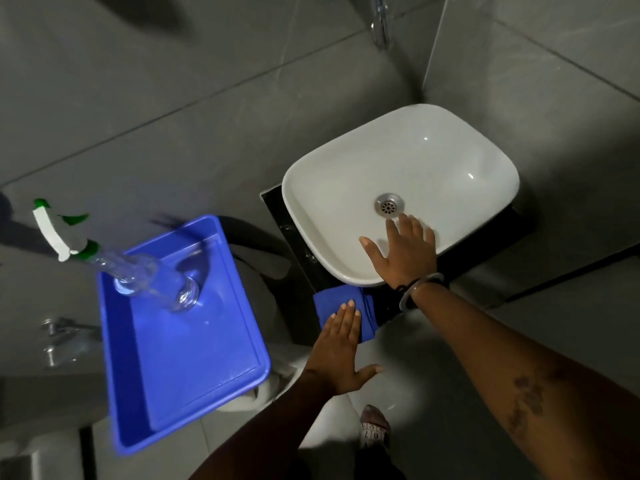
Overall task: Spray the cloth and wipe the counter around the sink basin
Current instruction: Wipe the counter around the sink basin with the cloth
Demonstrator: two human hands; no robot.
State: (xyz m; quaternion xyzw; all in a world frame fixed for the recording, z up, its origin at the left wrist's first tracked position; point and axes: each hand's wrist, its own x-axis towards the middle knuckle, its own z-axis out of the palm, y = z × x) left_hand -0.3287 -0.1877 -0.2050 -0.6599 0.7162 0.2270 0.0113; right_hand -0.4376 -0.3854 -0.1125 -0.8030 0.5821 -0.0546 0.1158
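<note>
A white sink basin (398,174) sits on a dark counter (301,251) in the corner. A blue cloth (329,303) lies flat on the counter at the basin's near left corner. My left hand (341,348) presses flat on the cloth, fingers spread. Spread open too, my right hand (405,251) rests on the basin's front rim, just below the drain (389,204). A clear spray bottle (138,271) with a white and green trigger head stands in a blue tub (242,355) to the left.
The blue tub rests on a white toilet (263,271) left of the counter. A chrome tap (379,19) hangs on the grey tiled wall above the basin. Metal fittings (55,337) show at the far left. A foot (374,424) stands on the floor below.
</note>
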